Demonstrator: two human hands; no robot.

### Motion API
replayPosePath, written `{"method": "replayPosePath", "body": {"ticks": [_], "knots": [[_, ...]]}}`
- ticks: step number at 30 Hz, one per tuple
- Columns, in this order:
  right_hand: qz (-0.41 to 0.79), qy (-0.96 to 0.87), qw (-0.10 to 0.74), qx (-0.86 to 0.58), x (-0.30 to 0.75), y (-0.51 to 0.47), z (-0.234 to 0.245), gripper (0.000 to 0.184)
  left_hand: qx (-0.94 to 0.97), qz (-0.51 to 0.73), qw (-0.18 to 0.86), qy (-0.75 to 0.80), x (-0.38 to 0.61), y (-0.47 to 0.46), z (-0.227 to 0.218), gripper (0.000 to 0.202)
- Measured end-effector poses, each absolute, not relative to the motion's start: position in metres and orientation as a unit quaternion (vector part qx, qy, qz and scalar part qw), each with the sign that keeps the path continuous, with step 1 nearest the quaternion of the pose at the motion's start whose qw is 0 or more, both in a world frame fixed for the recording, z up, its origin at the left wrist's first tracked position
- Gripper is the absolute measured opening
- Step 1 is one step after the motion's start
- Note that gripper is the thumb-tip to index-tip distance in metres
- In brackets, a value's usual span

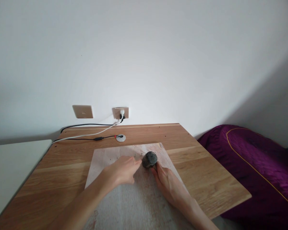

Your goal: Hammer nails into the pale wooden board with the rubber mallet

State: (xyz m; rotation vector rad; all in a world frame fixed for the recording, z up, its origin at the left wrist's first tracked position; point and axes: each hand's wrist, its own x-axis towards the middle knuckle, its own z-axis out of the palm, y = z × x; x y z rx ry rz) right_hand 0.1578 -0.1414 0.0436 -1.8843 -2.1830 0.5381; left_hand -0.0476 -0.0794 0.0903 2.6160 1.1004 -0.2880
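My right hand (166, 179) is wrapped round the short handle of a hammer. The hammer's dark, blocky head (149, 159) is over the upper part of a pale, worn wooden board (129, 204). Just left of the head, my left hand (124, 169) is closed, thumb and forefinger together close to the hammer. Whatever those fingers pinch, if anything, is too small or hidden to make out. A few tiny dark marks or nails show on the board beyond my left hand.
The board lies on a wooden desk (206, 179) against a white wall. Cables run from a wall socket (120, 112) past a round cable hole (121, 138). A white surface (14, 172) stands at the left, and purple fabric (230, 159) bulges at the right.
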Motion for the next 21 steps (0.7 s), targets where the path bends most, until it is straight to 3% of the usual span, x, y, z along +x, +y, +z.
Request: {"method": "replayPosePath", "body": {"ticks": [5, 10, 14, 21], "knots": [[0.176, -0.74, 0.102, -0.641, 0.157, -0.141, 0.043, 0.026, 0.913, -0.073, 0.152, 0.372, -0.046, -0.077, 0.086, 0.027], [0.185, -0.734, 0.107, -0.645, 0.156, -0.141, 0.046, 0.026, 0.894, 0.085, 0.264, 0.352, -0.071, -0.051, 0.094, 0.012], [0.179, -0.735, 0.102, -0.646, 0.156, -0.141, 0.046, 0.029, 0.861, 0.177, 0.265, 0.398, -0.093, -0.028, 0.091, 0.011], [0.171, -0.742, 0.105, -0.639, 0.157, -0.141, 0.043, 0.033, 0.871, 0.13, 0.241, 0.409, -0.098, -0.017, 0.067, 0.02]]}}
